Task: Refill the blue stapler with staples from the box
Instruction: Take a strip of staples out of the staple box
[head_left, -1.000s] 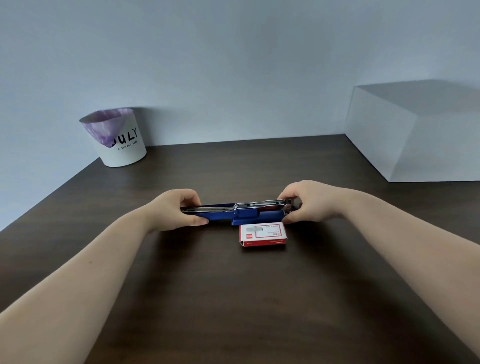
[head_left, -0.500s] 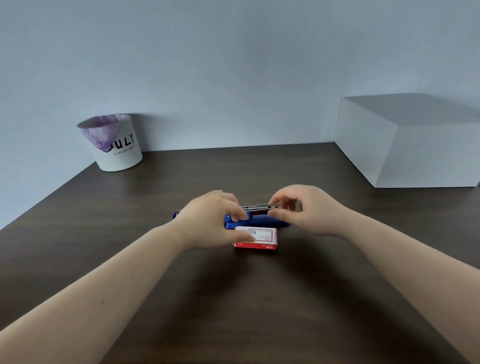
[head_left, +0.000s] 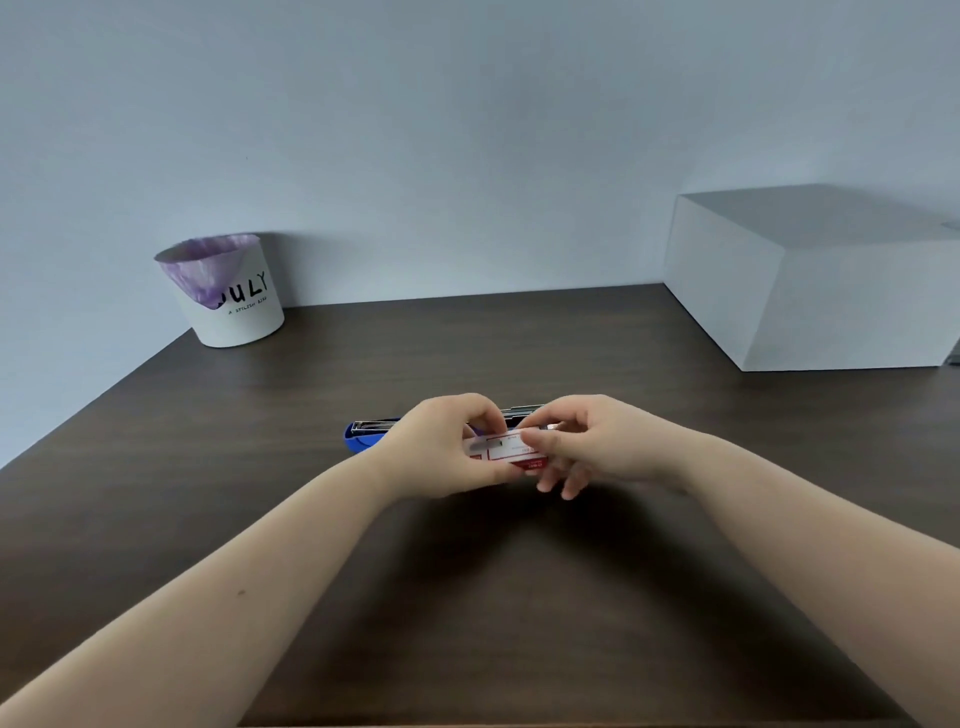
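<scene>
The blue stapler (head_left: 363, 435) lies opened flat on the dark table, its metal staple channel facing up; only its left end and a bit of metal behind my hands show. In front of it, the small red and white staple box (head_left: 501, 451) is lifted between both hands. My left hand (head_left: 441, 447) grips the box's left end with thumb and fingers. My right hand (head_left: 582, 441) pinches its right end, the other fingers spread below.
A white bin (head_left: 228, 293) with a purple liner stands at the table's far left corner. A large white box (head_left: 810, 280) sits at the far right. The dark wooden table (head_left: 467, 597) stretches toward me between my forearms.
Both hands have left the stapler's ends. The left hand reached the staple box first, then the right joined, and the box is now held up between them.
</scene>
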